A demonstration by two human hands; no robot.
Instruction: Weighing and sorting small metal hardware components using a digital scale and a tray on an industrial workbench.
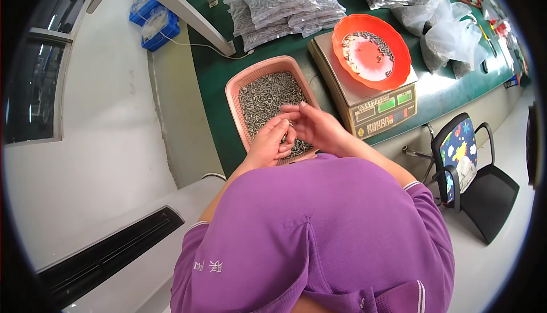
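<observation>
1. Head view: a pink slotted basket (236, 88) lies on the green tabletop (219, 68), rectangular with rounded corners. Its long axis runs from the person's chest away toward the upper left, the far short end pointing at the stacked bags.
2. The basket is filled with small grey metal parts (268, 93), short and slender, heaped with no common direction; each one is too small to tell its shape further.
3. The left hand (268, 142) hovers over the near end of the basket, fingers curled inward in a narrow grip; something small seems pinched at the fingertips, but what it is cannot be told.
4. The right hand (316, 125) meets the left above the basket, palm turned toward it, fingertips touching the left hand's fingers; whether its grip holds a part cannot be told.
5. Just right of the basket stands a weighing scale (373, 105) carrying an orange bowl (399, 45) with a thin scatter of the same parts.
6. Beyond the basket lie clear bags of parts (285, 0), stacked flat.
</observation>
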